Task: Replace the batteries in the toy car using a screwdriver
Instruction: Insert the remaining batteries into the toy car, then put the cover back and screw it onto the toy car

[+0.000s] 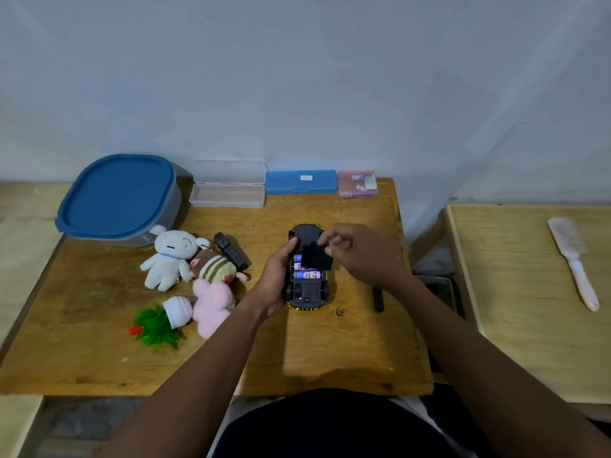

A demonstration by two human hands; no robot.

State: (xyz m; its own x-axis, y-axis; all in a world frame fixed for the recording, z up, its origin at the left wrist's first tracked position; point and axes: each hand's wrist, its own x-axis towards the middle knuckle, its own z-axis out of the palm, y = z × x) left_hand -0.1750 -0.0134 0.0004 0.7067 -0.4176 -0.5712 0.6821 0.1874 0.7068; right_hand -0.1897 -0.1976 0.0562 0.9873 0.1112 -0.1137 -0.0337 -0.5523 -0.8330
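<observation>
We saw the toy car [307, 292] lying belly-up on the wooden table [297, 352], cradled in the left hand [276, 279]. That hand's fingers curled round the car's side and its thumb pressed on the black underside. Just beside that thumb the compartment stood open, and three batteries [305, 275] lay in it side by side. The right hand [360, 252] pinched the black battery cover [315, 257] between thumb and fingertips, holding it tilted over the far part of the compartment. We could not tell whether the cover touched the car. Under the right wrist a dark rod [379, 299] lay on the table, and a small ring [339, 312] sat between it and the car. Plush toys [168, 259] lay well outside the left hand.
</observation>
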